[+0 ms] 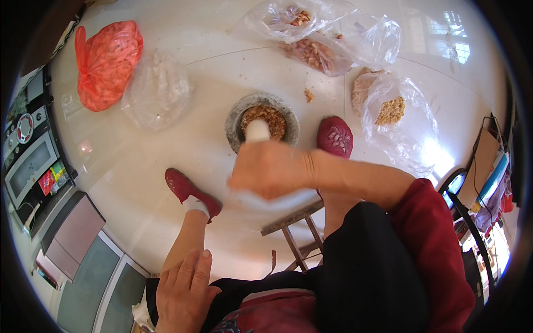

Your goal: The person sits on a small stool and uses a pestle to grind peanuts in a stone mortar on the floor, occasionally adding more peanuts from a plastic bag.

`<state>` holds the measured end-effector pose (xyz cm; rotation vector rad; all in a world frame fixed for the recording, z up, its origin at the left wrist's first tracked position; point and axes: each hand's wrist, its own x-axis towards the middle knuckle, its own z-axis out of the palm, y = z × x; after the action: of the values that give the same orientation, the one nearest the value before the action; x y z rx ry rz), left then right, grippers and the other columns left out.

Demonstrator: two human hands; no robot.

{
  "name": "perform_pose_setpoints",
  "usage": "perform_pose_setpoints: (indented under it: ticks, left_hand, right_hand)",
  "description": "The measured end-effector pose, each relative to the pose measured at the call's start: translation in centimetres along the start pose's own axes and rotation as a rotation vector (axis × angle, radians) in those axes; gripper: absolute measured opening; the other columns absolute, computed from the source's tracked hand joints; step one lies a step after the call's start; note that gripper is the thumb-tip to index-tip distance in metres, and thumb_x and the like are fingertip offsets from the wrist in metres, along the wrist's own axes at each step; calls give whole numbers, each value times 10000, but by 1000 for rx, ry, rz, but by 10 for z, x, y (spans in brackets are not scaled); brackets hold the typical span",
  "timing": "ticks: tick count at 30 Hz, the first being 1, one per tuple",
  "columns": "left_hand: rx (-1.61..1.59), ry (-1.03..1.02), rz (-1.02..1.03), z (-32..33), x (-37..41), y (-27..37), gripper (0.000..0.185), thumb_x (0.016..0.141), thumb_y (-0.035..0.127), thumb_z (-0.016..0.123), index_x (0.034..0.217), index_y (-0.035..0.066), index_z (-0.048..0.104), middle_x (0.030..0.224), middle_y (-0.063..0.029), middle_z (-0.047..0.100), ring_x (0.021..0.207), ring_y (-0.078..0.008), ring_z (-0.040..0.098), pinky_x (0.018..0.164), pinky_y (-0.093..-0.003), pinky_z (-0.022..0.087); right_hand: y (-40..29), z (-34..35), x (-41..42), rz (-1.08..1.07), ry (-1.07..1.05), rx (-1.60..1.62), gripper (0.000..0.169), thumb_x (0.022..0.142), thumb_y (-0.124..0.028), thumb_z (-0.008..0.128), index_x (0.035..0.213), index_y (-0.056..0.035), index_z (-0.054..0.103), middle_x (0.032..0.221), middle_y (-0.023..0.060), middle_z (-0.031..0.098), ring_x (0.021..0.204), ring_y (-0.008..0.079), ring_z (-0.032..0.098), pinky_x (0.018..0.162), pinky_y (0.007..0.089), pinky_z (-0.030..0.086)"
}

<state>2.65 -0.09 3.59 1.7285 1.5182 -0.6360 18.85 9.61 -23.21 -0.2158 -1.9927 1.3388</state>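
A grey stone mortar (290, 120) stands on the tiled floor between my feet, with coarse brown crushed pieces (275, 120), seemingly nuts, inside. My right hand (270, 168), slightly blurred, is closed around a pale pestle (257, 131), whose visible part reaches into the mortar. Part of the mortar's near rim is hidden behind that hand. My left hand (183, 287) rests on my left leg near the knee, palm down with its fingers extended, and holds nothing.
Clear plastic bags with nut-like pieces (312, 54) lie beyond the mortar. Right of it sits an open bag of ground crumbs (390, 110). A red bag (109, 66) and a clear bag (157, 91) are at left. A wooden stool (291, 218) stands near my right leg.
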Motion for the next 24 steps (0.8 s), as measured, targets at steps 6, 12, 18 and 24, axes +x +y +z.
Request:
perform_pose_setpoints:
  ticks: [6,12,18,24]
  left_hand:
    - [30,-9,4,-1,4,2,741,658,47,747,1338,43,452,1211,-199,557,1006,-366,573,808,-407,474]
    - [-1,20,7,1,2,2,750,650,48,752,1336,44,450,1212,-194,557,992,-368,577,796,-412,479]
    - [-18,40,28,-3,1,2,734,651,45,749,1324,36,458,1215,-202,552,1014,-370,574,806,-415,479]
    - [-29,3,27,-1,5,3,734,654,46,746,1327,30,454,1217,-199,551,1034,-366,569,820,-413,476]
  right_hand:
    - [8,8,-4,53,70,-74,144,684,6,618,760,-84,534,612,53,495,564,278,500,549,367,415]
    - [-43,-10,21,-72,70,34,161,645,-56,603,786,-103,544,640,33,490,597,241,516,555,360,428]
    - [7,3,-4,45,66,-38,142,680,-34,622,782,-102,550,645,50,511,608,281,529,552,376,433]
    - [-2,1,-1,39,37,-76,144,683,-12,626,757,-86,528,626,47,494,580,273,510,550,375,428]
